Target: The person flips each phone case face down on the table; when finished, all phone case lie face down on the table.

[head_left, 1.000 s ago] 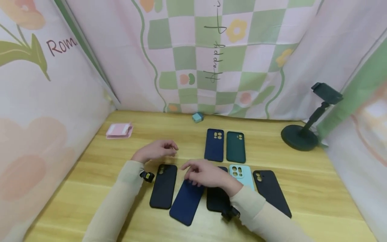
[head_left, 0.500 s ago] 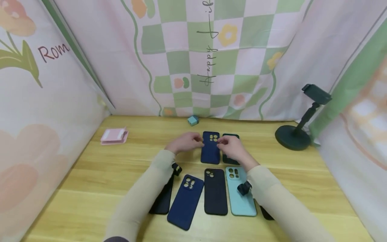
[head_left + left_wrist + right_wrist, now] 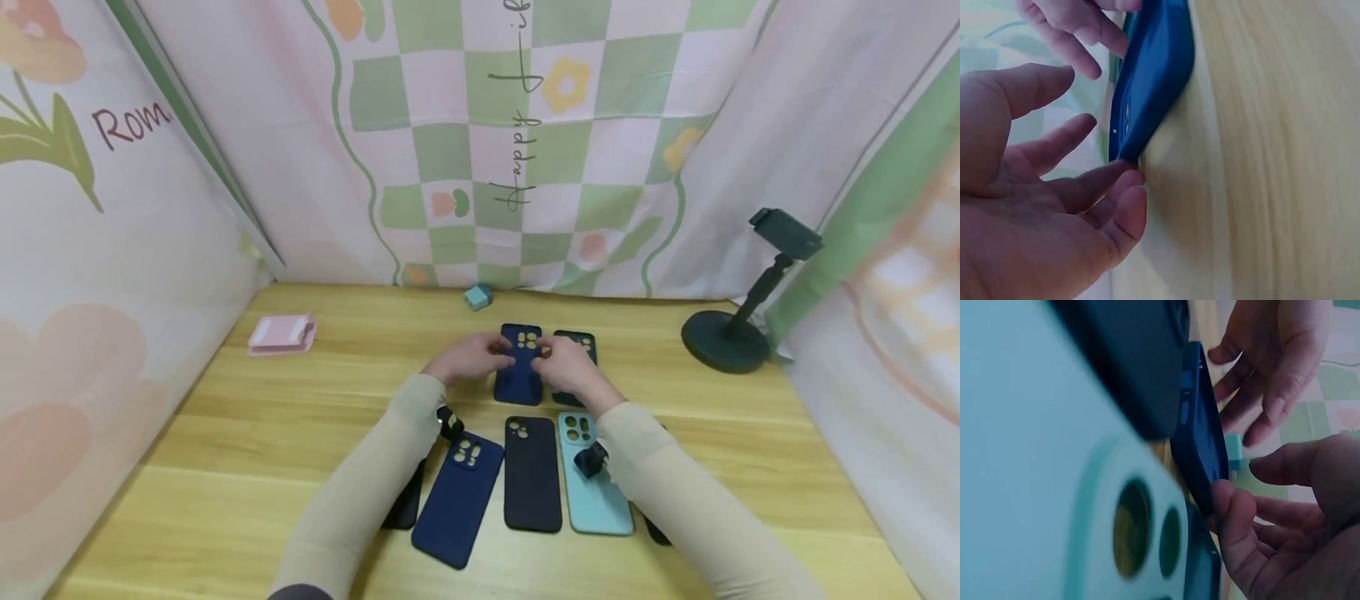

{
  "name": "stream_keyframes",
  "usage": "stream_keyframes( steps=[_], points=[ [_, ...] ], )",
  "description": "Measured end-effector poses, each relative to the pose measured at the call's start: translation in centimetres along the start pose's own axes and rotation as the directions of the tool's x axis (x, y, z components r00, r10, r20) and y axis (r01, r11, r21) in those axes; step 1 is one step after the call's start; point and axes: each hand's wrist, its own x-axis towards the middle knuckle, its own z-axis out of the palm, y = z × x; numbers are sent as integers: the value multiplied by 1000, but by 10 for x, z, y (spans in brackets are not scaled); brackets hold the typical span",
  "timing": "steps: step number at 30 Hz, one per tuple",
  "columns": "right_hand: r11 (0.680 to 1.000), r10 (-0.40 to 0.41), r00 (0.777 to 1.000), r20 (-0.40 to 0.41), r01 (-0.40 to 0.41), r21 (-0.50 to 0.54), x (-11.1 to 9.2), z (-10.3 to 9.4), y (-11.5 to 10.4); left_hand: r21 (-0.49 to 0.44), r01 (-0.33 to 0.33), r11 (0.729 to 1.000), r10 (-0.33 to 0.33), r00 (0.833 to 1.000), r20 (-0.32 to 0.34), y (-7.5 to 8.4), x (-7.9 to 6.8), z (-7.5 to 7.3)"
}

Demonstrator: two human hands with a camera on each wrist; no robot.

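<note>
A dark blue phone case (image 3: 517, 383) lies hollow side up toward the back of the table. My left hand (image 3: 471, 358) is at its left edge; in the left wrist view, fingertips (image 3: 1124, 172) meet its rim while the thumb stays apart. From the other side, my right hand (image 3: 572, 367) has fingertips (image 3: 1225, 494) right at the right edge, with its thumb held away from the case. A dark green phone case (image 3: 587, 340) sits just right of the blue one, partly covered by the right hand.
In the front row lie a second blue case (image 3: 457, 504), a black case (image 3: 532, 475), a light teal case (image 3: 600, 504), and two dark cases partly hidden under the forearms. A teal block (image 3: 477, 297), a pink item (image 3: 282, 332) and a black stand (image 3: 726, 340) are farther back.
Both hands have moved from above the front row to the back blue case, one on each side. Over the last half second they have shifted only slightly, and the case has barely moved.
</note>
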Motion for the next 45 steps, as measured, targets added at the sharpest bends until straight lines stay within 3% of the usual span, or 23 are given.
stream_keyframes(
  steps=[3,6,11,15,19,25,32,42,45],
  points=[
    [998,-7,1000,-25,8,63,-1,2,1,-184,7,983,-12,1000,-25,0,0,-2],
    [991,-18,998,-55,25,131,-2,1,-1,-351,-3,936,-23,997,-69,4,-4,-7],
    [977,-22,996,-84,40,211,-7,-1,-9,-433,-57,899,-19,985,-170,6,-3,-15],
    [958,-17,997,-77,39,286,-8,0,-14,-438,-114,892,19,977,-215,2,0,-18],
    [945,-30,998,-57,47,325,-9,2,-15,-433,-133,892,48,978,-201,2,-2,-20],
    [926,-62,998,-2,58,373,-10,7,-13,-492,-132,860,62,986,-156,5,-6,-18],
    [912,-110,994,11,97,399,-11,12,-13,-451,-176,875,109,979,-170,11,-7,-15],
    [869,-114,993,38,82,487,-7,15,-11,-468,-211,858,170,977,-127,16,-9,-16],
    [862,-127,991,51,85,499,-9,15,-11,-437,-229,870,185,972,-141,17,-7,-17]
  ],
)
